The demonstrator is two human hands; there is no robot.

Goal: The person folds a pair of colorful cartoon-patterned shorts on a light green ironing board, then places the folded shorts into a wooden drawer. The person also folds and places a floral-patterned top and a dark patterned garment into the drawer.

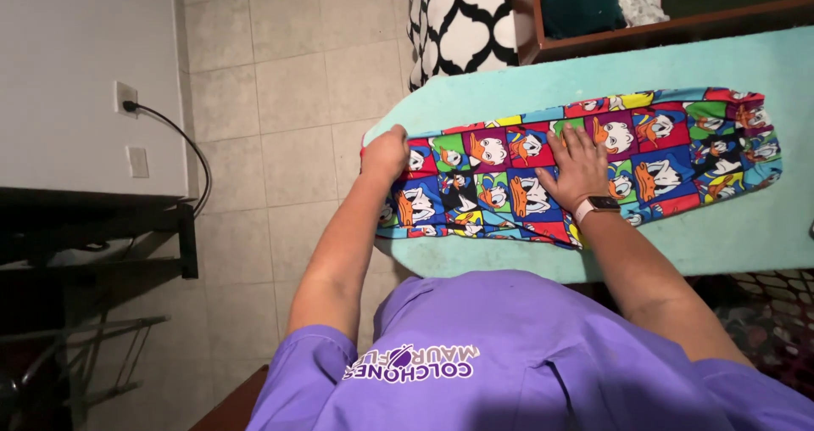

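Multicoloured cartoon-print folded fabric (pixel 585 164) lying along turquoise ironing board (pixel 763 66), long axis nine to three. Left hand (pixel 386 153) pinching nine-o'clock end; right hand (pixel 578 166) spread flat mid-cloth.

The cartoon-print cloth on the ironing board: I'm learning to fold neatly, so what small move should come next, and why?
Probably slide the right hand flat along the cartoon-print cloth toward its far end, since the left hand already grips the near end at the ironing board tip and the far part looks slightly rumpled.

One patterned garment (pixel 585 159), one ironing board (pixel 763 66), two hands
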